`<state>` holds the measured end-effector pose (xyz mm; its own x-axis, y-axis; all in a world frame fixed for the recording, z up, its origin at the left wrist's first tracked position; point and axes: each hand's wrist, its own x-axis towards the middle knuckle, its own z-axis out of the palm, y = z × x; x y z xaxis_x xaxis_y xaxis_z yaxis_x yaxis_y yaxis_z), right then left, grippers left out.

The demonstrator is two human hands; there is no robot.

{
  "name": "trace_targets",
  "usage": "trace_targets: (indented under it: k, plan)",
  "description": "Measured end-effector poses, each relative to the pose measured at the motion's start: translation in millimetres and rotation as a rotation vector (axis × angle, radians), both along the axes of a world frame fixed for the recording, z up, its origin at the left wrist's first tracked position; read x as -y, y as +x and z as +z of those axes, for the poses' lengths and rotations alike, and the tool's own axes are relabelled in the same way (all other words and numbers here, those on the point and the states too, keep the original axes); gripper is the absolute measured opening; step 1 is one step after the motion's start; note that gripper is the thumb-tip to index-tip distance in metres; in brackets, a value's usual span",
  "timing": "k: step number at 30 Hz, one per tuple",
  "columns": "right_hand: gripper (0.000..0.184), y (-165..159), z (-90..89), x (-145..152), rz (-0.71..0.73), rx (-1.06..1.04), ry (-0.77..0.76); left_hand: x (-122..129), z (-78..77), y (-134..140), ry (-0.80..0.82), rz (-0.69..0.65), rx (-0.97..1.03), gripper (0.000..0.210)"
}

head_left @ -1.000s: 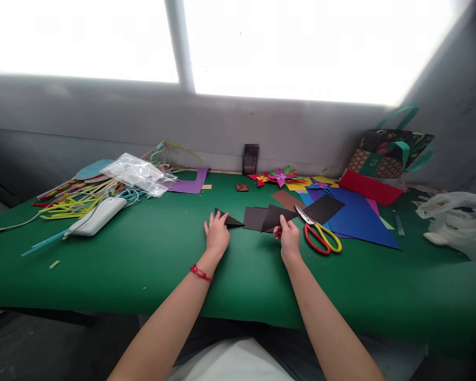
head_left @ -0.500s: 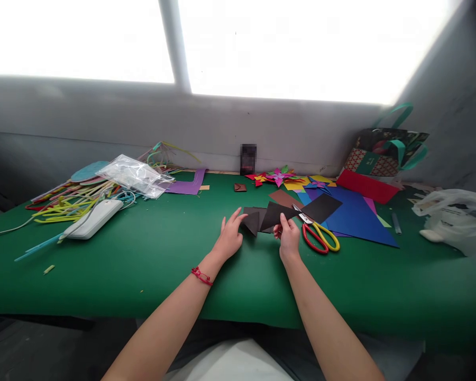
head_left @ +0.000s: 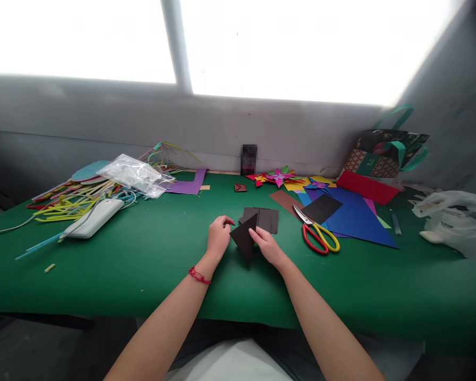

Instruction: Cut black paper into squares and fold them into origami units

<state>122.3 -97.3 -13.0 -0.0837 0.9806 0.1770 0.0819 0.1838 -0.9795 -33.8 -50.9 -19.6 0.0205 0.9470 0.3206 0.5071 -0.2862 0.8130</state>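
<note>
A black paper piece (head_left: 245,238), creased and pointed at its lower end, is tilted above the table. My right hand (head_left: 266,244) pinches it by its right side, the thumb lying on the front. Close against the paper's left corner is my left hand (head_left: 219,236), its fingers curled. Whether those fingers grip the corner or anything else is hidden. Behind the held piece, a few dark paper pieces (head_left: 268,219) lie overlapping on the green table. Scissors (head_left: 317,233) with one red and one yellow handle rest to the right, blades partly apart.
Coloured sheets, among them a blue sheet (head_left: 355,219), spread behind the scissors. Paper flowers (head_left: 280,177) and a small brown folded piece (head_left: 240,187) lie at the back. On the left are a white power strip (head_left: 93,219), pipe cleaners (head_left: 69,211) and a clear plastic bag (head_left: 133,172).
My right hand has moved left and nearer me with the black paper, now tilted between my hands. My left hand has drawn slightly left, off the dark pieces, and its fingers have curled.
</note>
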Motion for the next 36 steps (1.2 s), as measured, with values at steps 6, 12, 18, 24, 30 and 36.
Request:
trace_targets:
  k: [6, 12, 18, 24, 30, 36]
  plan:
    - [0.031, 9.3, -12.4, -8.3, -0.311, 0.41, 0.084, -0.9, -1.0, -1.0, 0.03, 0.033, 0.037, 0.026]
    - [0.029, 22.3, -13.6, -18.0, -0.597, 0.555, 0.032, -2.4, -1.4, -0.9, 0.018, 0.018, 0.049, 0.026]
    - [0.033, 21.9, -7.3, -12.0, -0.662, 0.442, 0.128, -5.2, -2.7, 0.2, -0.031, -0.021, 0.119, 0.027]
    - [0.035, 21.1, -14.4, -12.2, -0.561, 0.56, 0.021, -4.4, -3.9, 1.2, -0.059, -0.034, 0.131, 0.026]
    - [0.036, 21.5, -13.3, -14.2, -0.56, 0.414, 0.042, -4.0, -3.5, 0.8, -0.09, -0.041, 0.141, 0.024]
    - [0.038, 18.8, -4.4, -14.3, -0.353, -0.165, -0.08, -2.8, 0.7, 9.8, -0.237, -0.263, 0.358, 0.029]
